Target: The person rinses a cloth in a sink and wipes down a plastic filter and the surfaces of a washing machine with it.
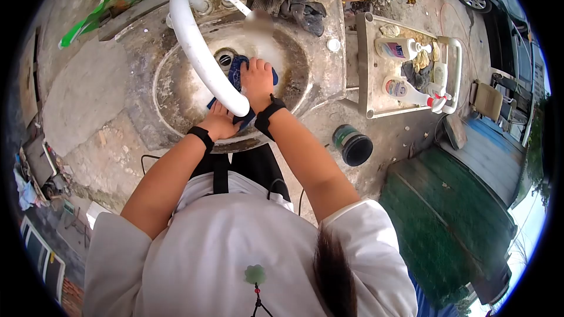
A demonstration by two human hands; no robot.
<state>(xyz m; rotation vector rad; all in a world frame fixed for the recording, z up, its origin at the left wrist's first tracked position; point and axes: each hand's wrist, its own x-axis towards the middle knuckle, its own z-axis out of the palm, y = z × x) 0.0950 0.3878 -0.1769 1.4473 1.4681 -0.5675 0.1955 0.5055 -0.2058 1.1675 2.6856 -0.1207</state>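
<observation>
A dark blue cloth (234, 73) lies bunched in a round, stained sink basin (170, 123), close to the drain (225, 58). My right hand (257, 80) presses down on the cloth from above, its fingers curled over it. Nearer to me, my left hand (219, 122) grips the lower end of the same cloth. A thick white curved spout (200, 53) arches over the basin and hides part of the cloth between my hands. Behind the basin, the white tap lever (237, 3) points toward the right.
Dark crumpled rags (299, 9) lie on the sink's back right corner. To the right stands a cart (367, 64) with a white bottle (395, 49), a spray bottle (408, 91) and gloves. A dark green bucket (352, 145) sits on the ground below it.
</observation>
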